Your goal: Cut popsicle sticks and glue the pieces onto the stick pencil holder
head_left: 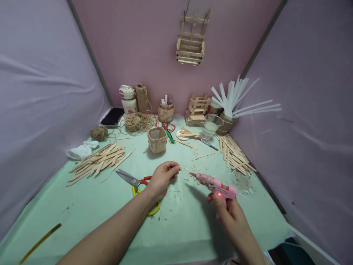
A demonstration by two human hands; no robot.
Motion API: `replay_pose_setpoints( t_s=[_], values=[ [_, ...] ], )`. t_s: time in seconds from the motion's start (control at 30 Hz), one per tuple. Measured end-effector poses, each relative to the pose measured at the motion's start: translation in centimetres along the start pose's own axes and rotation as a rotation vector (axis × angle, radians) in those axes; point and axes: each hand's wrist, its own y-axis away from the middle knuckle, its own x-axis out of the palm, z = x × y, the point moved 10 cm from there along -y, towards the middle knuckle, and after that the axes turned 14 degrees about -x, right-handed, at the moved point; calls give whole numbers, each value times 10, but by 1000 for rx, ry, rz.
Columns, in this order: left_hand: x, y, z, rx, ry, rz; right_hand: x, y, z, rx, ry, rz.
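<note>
My right hand [227,213] is wrapped round the grip of a pink hot glue gun [211,182], whose small light glows red. The nozzle points left, toward my left hand [164,176]. Finger and thumb of that hand are pinched on a small wood piece [179,168], of which only a pale tip shows. Beneath my left wrist lie scissors [134,181] with red and yellow handles, partly covered by it. Beyond my left hand stands a small square pot of wooden sticks [157,141]. Wood scraps [195,168] are scattered close to the nozzle.
Piles of flat wooden sticks lie at the left [100,160] and right [234,152]. Along the back are twine [139,122], a bottle [128,101], a clear plastic cup [211,127] and a pot of white glue sticks [227,123]. A small wooden rack [193,40] hangs above.
</note>
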Motion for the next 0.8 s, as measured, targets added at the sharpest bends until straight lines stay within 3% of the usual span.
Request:
replay_pose_setpoints(
  t_s=[0.1,0.23,0.47,0.63,0.8],
  values=[
    [0,0,0,-6,-7,-6,-30,-5,-23,143,-51,-113],
    [0,-1,0,-3,-24,1,-70,-17,-47,204,-105,-324],
    [0,-2,2,-14,-44,2,-66,-30,-55,196,-144,-275],
    [-1,-2,1,2,-76,-19,-71,-27,-48,155,241,-195],
    [-2,-3,2,1,-82,-29,-70,-32,-3,-123,750,-249]
  ],
)
